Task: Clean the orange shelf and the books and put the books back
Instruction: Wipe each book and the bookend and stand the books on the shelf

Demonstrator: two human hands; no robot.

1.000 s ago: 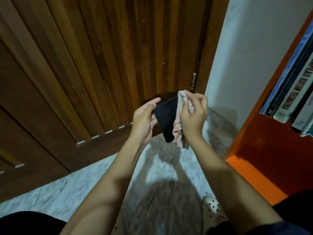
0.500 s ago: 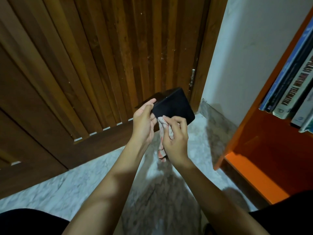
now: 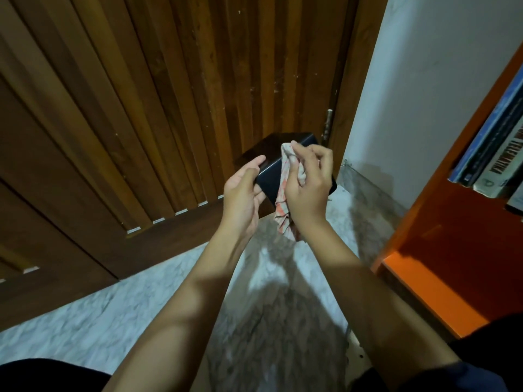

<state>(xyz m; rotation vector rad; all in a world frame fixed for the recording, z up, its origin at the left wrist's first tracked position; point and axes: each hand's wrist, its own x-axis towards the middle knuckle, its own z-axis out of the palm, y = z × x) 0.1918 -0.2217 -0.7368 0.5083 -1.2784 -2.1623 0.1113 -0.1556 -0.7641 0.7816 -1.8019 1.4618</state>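
Observation:
I hold a black book point(image 3: 270, 172) in front of me, above the floor. My left hand point(image 3: 244, 193) grips its left edge, thumb on the cover. My right hand point(image 3: 308, 188) presses a white and orange cloth point(image 3: 284, 199) against the cover, and the cloth's tail hangs below the book. Much of the book is hidden behind my right hand. The orange shelf point(image 3: 441, 290) stands at the right, with several books point(image 3: 492, 154) leaning on its upper level.
A dark wooden slatted door point(image 3: 169, 108) fills the back and left. A white wall point(image 3: 424, 89) meets it at the corner. The floor is pale marble point(image 3: 85, 329). My dark-clothed knees show at the bottom corners.
My right hand with the cloth went down to the book's lower edge, then back up over the cover. The book tilted flatter. My left hand kept its hold.

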